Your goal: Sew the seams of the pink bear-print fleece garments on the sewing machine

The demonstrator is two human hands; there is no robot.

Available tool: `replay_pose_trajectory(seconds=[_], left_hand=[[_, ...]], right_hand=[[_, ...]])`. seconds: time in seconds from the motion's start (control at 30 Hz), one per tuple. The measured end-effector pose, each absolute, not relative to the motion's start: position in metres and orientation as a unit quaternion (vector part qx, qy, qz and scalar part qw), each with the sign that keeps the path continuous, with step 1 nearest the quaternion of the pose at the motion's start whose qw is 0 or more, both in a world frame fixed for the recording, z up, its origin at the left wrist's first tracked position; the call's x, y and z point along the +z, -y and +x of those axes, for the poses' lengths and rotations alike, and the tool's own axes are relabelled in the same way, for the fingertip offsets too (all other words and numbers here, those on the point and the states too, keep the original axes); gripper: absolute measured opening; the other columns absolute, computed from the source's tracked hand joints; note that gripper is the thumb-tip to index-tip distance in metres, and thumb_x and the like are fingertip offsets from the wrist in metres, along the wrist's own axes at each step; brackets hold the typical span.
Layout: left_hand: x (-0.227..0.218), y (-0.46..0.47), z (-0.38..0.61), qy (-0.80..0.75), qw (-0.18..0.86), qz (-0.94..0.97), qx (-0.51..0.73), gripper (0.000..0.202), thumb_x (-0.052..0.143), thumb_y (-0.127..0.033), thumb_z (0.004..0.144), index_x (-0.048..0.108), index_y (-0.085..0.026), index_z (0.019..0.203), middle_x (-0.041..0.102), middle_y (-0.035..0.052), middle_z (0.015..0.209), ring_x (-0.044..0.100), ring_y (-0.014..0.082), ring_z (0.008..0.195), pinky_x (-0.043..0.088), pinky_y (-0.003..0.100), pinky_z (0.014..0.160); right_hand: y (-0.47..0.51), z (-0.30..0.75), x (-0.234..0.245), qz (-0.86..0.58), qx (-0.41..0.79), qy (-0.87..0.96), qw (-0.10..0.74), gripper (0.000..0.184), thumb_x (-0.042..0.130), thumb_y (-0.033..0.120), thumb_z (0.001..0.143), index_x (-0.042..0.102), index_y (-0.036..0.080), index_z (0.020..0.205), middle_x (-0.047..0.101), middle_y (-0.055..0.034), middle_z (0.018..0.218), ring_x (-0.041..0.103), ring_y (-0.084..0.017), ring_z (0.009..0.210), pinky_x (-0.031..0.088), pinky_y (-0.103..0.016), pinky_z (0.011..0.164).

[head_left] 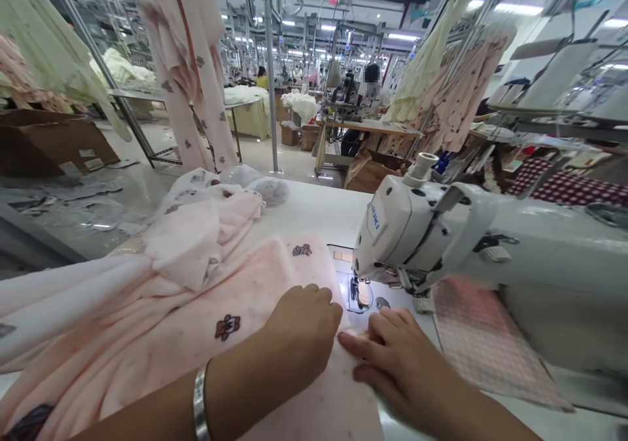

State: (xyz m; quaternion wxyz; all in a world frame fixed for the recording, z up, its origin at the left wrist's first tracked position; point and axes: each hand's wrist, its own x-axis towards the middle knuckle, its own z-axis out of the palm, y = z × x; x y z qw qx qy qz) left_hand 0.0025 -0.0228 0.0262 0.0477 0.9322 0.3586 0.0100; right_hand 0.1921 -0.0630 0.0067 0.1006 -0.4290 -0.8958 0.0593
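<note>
A pink fleece cloth [260, 300] with small bear patches covers the left of the white sewing table. On its right edge my left hand [304, 326], with a silver bangle at the wrist, is closed, its fingertips hidden under the knuckles. My right hand [392, 356] pinches the same edge between thumb and forefinger, close beside the left hand. Just beyond both hands stands the needle and presser foot [354, 290] of a white sewing machine [417, 231]. The cloth edge lies to the left of the foot.
Under the machine arm lies a pink checked cloth [490, 343]. A clear plastic bag [260, 184] sits at the table's far edge. Pink fabric hangs from a rack [186, 61] beyond. Cardboard boxes [53, 141] stand on the floor, and two people are farther back.
</note>
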Motion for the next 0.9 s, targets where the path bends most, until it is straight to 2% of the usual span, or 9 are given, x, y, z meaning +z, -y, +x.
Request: replay_pose_trajectory(seconds=[0.13,0.23,0.33,0.43,0.53,0.67,0.73,0.8,0.9], left_hand=[[0.031,0.017,-0.004,-0.384,0.091,0.919,0.000,0.005,0.053,-0.015,0.079,0.058,-0.017,0.078,0.058,0.0052,0.078,0.056,0.0220,0.068,0.040,0.031,0.056],[0.037,0.009,-0.005,-0.404,0.179,0.897,0.003,0.007,0.060,-0.016,0.077,0.063,-0.019,0.072,0.062,0.0006,0.074,0.059,0.0175,0.068,0.040,0.026,0.058],[0.037,0.001,-0.008,-0.419,0.250,0.873,0.031,0.006,0.066,-0.023,0.072,0.067,-0.022,0.079,0.064,-0.0019,0.073,0.059,0.0163,0.069,0.039,0.024,0.059],[0.032,0.001,-0.009,-0.425,0.215,0.879,0.038,0.006,0.059,-0.021,0.073,0.066,-0.020,0.074,0.062,-0.0004,0.069,0.056,0.0159,0.063,0.036,0.025,0.056],[0.029,0.009,-0.008,-0.376,0.161,0.907,0.096,0.020,0.046,-0.015,0.077,0.056,-0.017,0.060,0.055,0.0011,0.065,0.051,0.0142,0.060,0.033,0.026,0.054],[0.024,0.021,-0.010,-0.294,0.123,0.926,0.203,0.018,0.041,-0.013,0.080,0.051,-0.016,0.065,0.048,0.0019,0.067,0.045,0.0148,0.062,0.033,0.028,0.054],[0.020,0.027,-0.011,-0.241,0.083,0.947,0.196,0.015,0.043,-0.012,0.079,0.050,-0.016,0.066,0.047,0.0026,0.069,0.042,0.0162,0.063,0.033,0.030,0.055],[0.015,0.032,-0.011,-0.180,0.044,0.971,0.151,0.013,0.044,-0.012,0.079,0.050,-0.016,0.069,0.048,0.0032,0.071,0.041,0.0177,0.064,0.034,0.032,0.056],[0.010,0.037,-0.010,-0.174,0.058,0.978,0.104,0.011,0.045,-0.019,0.085,0.055,-0.015,0.087,0.052,0.0038,0.079,0.043,0.0193,0.069,0.039,0.034,0.062]], right_hand=[[0.063,0.200,0.002,-0.440,0.084,0.889,0.095,0.029,0.054,0.034,0.087,0.053,0.032,0.115,0.051,-0.0015,0.082,0.044,-0.018,0.077,0.034,-0.034,0.068],[0.062,0.200,0.003,-0.448,0.103,0.884,0.089,0.028,0.053,0.035,0.087,0.053,0.034,0.116,0.050,-0.0014,0.083,0.043,-0.019,0.078,0.032,-0.036,0.070],[0.061,0.198,0.004,-0.450,0.120,0.882,0.080,0.030,0.052,0.035,0.088,0.051,0.036,0.118,0.049,-0.0013,0.084,0.043,-0.019,0.079,0.032,-0.037,0.072],[0.063,0.199,0.004,-0.451,0.118,0.881,0.079,0.029,0.050,0.035,0.089,0.052,0.035,0.118,0.049,-0.0020,0.084,0.043,-0.019,0.079,0.031,-0.037,0.071],[0.065,0.198,0.002,-0.454,0.106,0.881,0.082,0.027,0.050,0.036,0.089,0.054,0.033,0.116,0.049,-0.0024,0.083,0.041,-0.018,0.079,0.030,-0.036,0.070],[0.066,0.197,0.001,-0.455,0.103,0.880,0.083,0.028,0.052,0.035,0.088,0.054,0.034,0.116,0.048,-0.0022,0.083,0.041,-0.019,0.079,0.029,-0.035,0.070],[0.064,0.199,0.001,-0.457,0.109,0.879,0.082,0.017,0.052,0.036,0.087,0.061,0.029,0.099,0.048,-0.0021,0.081,0.042,-0.019,0.079,0.029,-0.035,0.071],[0.060,0.204,0.001,-0.458,0.117,0.878,0.081,0.017,0.048,0.035,0.089,0.061,0.025,0.084,0.049,-0.0017,0.079,0.044,-0.018,0.077,0.031,-0.035,0.071],[0.051,0.215,0.000,-0.491,0.113,0.858,0.097,0.021,0.040,0.027,0.091,0.058,0.025,0.103,0.056,-0.0027,0.082,0.051,-0.018,0.078,0.036,-0.033,0.070]])
